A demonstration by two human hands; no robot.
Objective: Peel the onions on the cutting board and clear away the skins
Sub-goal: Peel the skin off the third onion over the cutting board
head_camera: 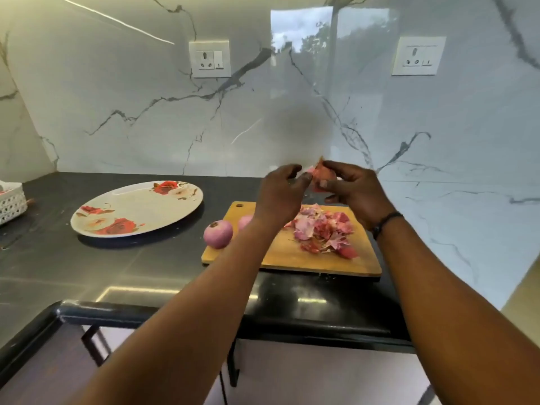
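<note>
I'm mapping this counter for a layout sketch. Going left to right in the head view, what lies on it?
White basket → floral plate → peeled onion at the cutting board's left end → pile of skins on its right half.

- Bare left forearm [187, 317] and bare right forearm [455, 302], no sleeves showing.
- Thin black band [386, 222] round the right wrist, just behind the right hand [355, 190].
- Left hand [279, 195] wears nothing.

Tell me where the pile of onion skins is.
In the head view, the pile of onion skins lies on the right half of the wooden cutting board, right of the peeled onion.
</note>
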